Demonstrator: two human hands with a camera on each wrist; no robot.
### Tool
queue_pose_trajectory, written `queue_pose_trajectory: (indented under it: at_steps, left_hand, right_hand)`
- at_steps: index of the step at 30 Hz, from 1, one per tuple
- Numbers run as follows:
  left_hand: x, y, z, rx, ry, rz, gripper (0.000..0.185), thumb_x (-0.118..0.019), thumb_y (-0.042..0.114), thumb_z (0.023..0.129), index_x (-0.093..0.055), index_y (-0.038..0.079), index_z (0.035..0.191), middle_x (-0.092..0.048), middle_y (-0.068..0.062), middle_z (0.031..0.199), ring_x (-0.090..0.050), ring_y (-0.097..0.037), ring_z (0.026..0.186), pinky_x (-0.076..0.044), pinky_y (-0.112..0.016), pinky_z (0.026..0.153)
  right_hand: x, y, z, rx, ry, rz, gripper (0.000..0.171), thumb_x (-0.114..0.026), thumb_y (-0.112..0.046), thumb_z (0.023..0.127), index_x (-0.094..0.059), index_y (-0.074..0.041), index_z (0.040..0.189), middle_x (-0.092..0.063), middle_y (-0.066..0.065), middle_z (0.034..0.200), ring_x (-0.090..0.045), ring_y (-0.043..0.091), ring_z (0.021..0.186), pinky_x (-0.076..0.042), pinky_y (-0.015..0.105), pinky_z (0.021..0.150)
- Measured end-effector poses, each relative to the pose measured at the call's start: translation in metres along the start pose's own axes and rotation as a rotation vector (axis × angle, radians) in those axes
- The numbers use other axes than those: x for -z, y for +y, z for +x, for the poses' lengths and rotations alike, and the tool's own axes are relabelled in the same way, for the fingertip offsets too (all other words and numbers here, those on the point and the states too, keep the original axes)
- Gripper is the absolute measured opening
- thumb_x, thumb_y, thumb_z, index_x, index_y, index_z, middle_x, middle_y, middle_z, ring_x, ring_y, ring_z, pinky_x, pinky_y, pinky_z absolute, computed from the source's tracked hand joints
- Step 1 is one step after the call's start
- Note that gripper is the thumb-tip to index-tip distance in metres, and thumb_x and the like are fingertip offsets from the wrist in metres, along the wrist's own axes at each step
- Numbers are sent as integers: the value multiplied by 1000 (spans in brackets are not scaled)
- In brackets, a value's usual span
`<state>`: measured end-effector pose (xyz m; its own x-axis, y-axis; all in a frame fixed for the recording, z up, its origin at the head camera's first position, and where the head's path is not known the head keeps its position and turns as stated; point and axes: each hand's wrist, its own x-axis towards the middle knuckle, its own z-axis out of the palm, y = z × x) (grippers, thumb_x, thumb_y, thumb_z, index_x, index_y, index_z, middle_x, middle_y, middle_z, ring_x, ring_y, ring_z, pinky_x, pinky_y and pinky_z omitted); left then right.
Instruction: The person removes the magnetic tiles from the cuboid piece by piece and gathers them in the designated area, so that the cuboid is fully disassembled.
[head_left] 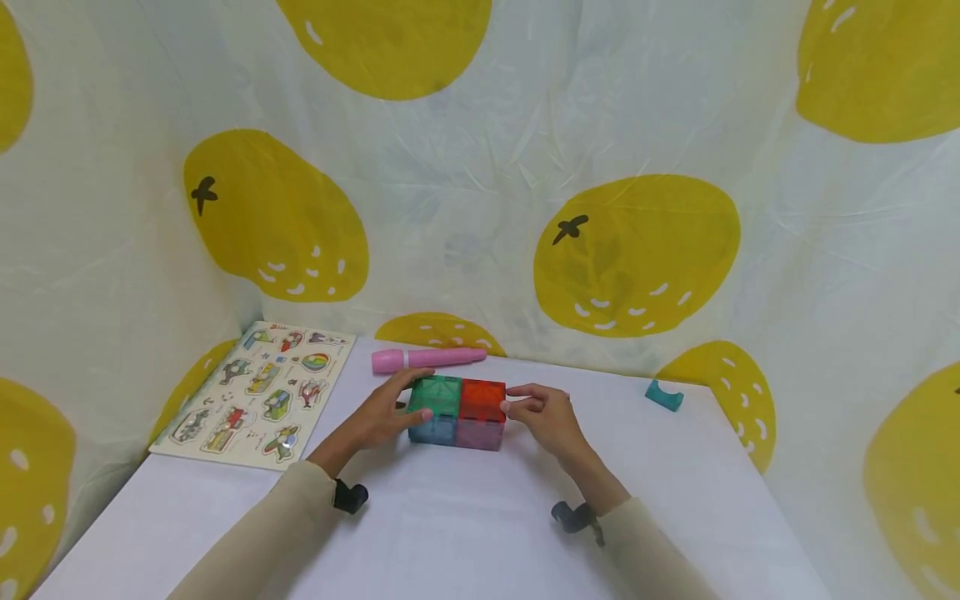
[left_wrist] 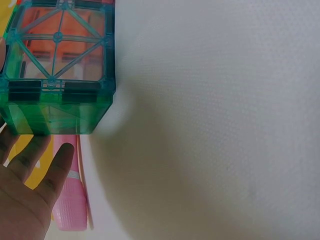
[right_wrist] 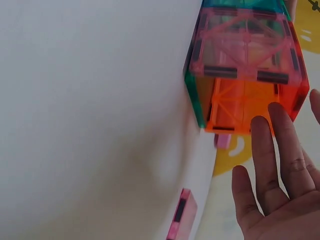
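Both hands flank magnetic tile block [head_left: 457,412] at mid tabletop [head_left: 465,533].
Block: 2 see-through cubes joined, green/teal on left, orange/pink on right. Left hand [head_left: 384,417] & right hand [head_left: 546,417] w/ fingers straight, touching its ends, not curled round. Pink pen [head_left: 426,359] just behind.

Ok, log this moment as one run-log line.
left hand: touches tile block left end | right hand: at right end | pink pen: behind block
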<state>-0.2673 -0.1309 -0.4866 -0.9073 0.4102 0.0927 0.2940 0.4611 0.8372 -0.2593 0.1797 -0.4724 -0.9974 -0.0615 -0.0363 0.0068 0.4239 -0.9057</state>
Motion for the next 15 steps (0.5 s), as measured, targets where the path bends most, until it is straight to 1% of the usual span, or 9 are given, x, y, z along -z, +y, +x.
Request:
queue_pose_trajectory:
  at_steps: [2, 5, 8, 10, 12, 15]
  left_hand:
    - [0, 0, 0, 2, 1, 0, 70, -73, 34, 90, -36, 38, 149, -36, 1, 156, -35, -28, 142, -38, -58, 113]
    - [0, 0, -1, 6, 0, 2, 71, -73, 34, 90, -36, 38, 150, -36, 2, 157, -35, -28, 142, -39, -58, 113]
    - [0, 1, -1, 9, -2, 6, 72, -73, 34, 90, -35, 35, 151, -35, 2, 157, -35, -28, 143, -39, -57, 113]
    - [0, 2, -1, 12, -2, 8, 73, -73, 34, 90, -35, 33, 152, -35, 2, 157, -35, -28, 143, -39, -57, 113]
    - [0, 2, -1, 13, 0, 10, 73, -74, 34, 90, -35, 33, 152, -35, 2, 157, -35, -28, 143, -40, -57, 113]
    - [1, 2, -1, 13, 2, 10, 72, -74, 34, 90, -36, 36, 151, -36, 2, 157, -35, -28, 143, -40, -56, 113]
  right_hand:
    - [-4, -1, 0, -45, 9, -6, 37, -81, -38, 83, -73, -22, 116, -78, 3, 88, -71, 16, 89, -49, 33, 75]
    - [-8, -3, 1, -92, 22, -8, 41, -81, -42, 81, -73, -21, 116, -77, 1, 86, -71, 19, 90, -44, 30, 71]
    - [-11, -3, 1, -113, 29, 14, 42, -82, -40, 81, -73, -18, 115, -77, 2, 85, -70, 22, 90, -42, 30, 65]
    - [-12, -3, 1, -114, 30, 31, 42, -82, -39, 81, -73, -16, 115, -77, 3, 85, -71, 22, 88, -42, 30, 63]
    - [-13, -4, 0, -117, 31, 48, 40, -82, -37, 82, -72, -16, 115, -77, 3, 85, -71, 20, 85, -45, 31, 65]
    - [-14, -4, -1, -123, 31, 63, 41, -82, -35, 83, -71, -17, 117, -77, 4, 86, -72, 16, 82, -55, 34, 73]
